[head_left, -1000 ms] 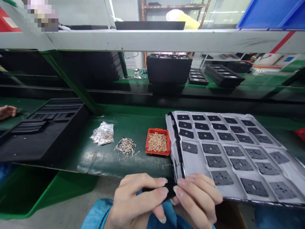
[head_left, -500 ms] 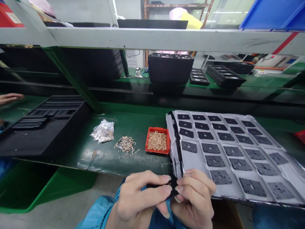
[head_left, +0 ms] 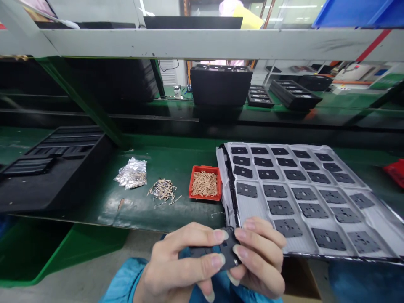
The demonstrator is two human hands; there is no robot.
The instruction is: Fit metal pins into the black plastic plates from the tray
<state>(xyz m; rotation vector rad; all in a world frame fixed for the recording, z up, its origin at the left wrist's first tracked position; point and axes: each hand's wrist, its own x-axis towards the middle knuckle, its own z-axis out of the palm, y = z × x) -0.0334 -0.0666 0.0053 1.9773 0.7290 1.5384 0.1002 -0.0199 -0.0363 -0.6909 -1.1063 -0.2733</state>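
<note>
Between both hands is a flat black plastic plate (head_left: pixel 231 251) with small cutouts, tilted so that its face shows. My left hand (head_left: pixel 186 259) pinches it from the left, thumb and fingers closed on it. My right hand (head_left: pixel 260 256) grips its right edge with bent fingers. A tiny shiny spot shows near the plate's lower right corner, too small to name. Just beyond the hands stands a red box (head_left: pixel 205 198) full of small brass-coloured bent metal pieces (head_left: pixel 204 183). To its left lies a loose pile of similar pieces (head_left: pixel 164 190).
A white compartment tray (head_left: pixel 252 210) with rows of black plates lies at the right. Left of the pile is a clear plastic bag (head_left: pixel 132 172) of metal pieces. A large black tray (head_left: pixel 47 181) and a green bin (head_left: pixel 78 256) are farther left. A grey beam (head_left: pixel 189 44) crosses above.
The black plate has been tilted, so more of its face and cutouts show now. Both hands still hold it. The view has shifted slightly, and another person's hand at far left is out of view.
</note>
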